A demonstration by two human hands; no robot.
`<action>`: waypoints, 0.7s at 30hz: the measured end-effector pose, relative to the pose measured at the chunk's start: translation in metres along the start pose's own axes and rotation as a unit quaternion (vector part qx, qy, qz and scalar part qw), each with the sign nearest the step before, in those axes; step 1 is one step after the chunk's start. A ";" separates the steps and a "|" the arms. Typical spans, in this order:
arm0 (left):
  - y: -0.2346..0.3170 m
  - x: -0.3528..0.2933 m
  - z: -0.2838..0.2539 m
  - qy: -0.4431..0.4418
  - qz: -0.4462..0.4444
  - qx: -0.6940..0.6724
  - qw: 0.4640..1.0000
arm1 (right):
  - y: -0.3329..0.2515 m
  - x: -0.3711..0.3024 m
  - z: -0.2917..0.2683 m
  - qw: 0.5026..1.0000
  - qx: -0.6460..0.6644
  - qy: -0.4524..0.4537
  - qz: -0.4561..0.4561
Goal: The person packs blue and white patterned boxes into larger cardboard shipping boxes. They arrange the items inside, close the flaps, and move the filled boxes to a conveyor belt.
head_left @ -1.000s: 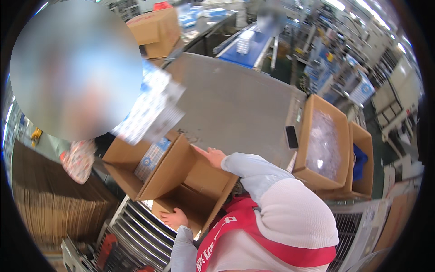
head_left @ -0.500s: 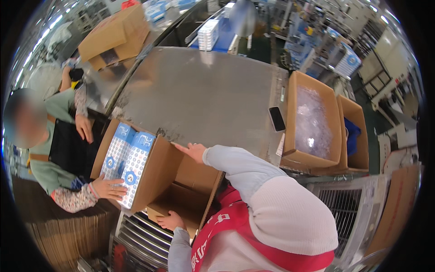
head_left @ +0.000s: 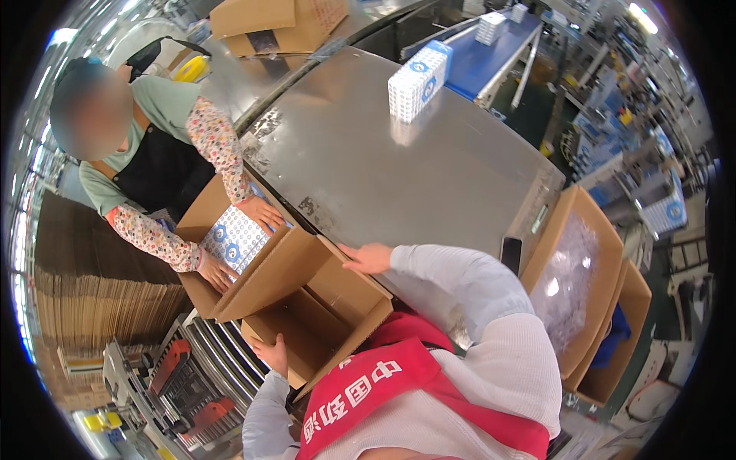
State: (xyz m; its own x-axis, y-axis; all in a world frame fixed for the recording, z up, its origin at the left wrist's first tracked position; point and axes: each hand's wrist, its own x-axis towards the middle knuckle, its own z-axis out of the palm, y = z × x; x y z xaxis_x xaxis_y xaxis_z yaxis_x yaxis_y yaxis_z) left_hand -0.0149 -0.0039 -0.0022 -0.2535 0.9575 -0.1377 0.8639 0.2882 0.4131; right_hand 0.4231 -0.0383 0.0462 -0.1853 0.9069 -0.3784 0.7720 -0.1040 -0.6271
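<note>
A factory packing line: a steel packing table [head_left: 399,169] in the middle, a blue conveyor [head_left: 491,61] carrying boxed goods at the far side, flattened cardboard stacks [head_left: 84,284] left, and open cartons [head_left: 583,284] right.

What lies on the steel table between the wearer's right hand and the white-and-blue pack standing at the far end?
Nothing: in the head view the steel table is bare between the right hand and the pack.
</note>
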 end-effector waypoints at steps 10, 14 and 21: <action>0.086 -0.032 -0.046 -0.120 0.189 0.040 0.974 | 0.218 0.062 -0.291 0.861 -0.278 0.381 0.188; 0.203 -0.061 -0.046 -0.172 0.388 0.028 0.905 | 0.222 0.062 -0.263 0.809 -0.273 0.468 0.227; 0.360 -0.083 0.014 -0.179 0.545 -0.067 0.816 | 0.084 -0.017 -0.082 0.892 -0.189 0.380 -0.157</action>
State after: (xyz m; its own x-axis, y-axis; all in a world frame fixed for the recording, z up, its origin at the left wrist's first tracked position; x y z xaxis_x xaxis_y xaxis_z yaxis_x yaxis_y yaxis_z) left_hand 0.3234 0.0201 0.1452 0.7982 0.5877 0.1321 0.4307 -0.7101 0.5570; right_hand 0.5414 -0.0291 0.0555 -0.0737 0.8966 0.4367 0.9311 0.2187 -0.2918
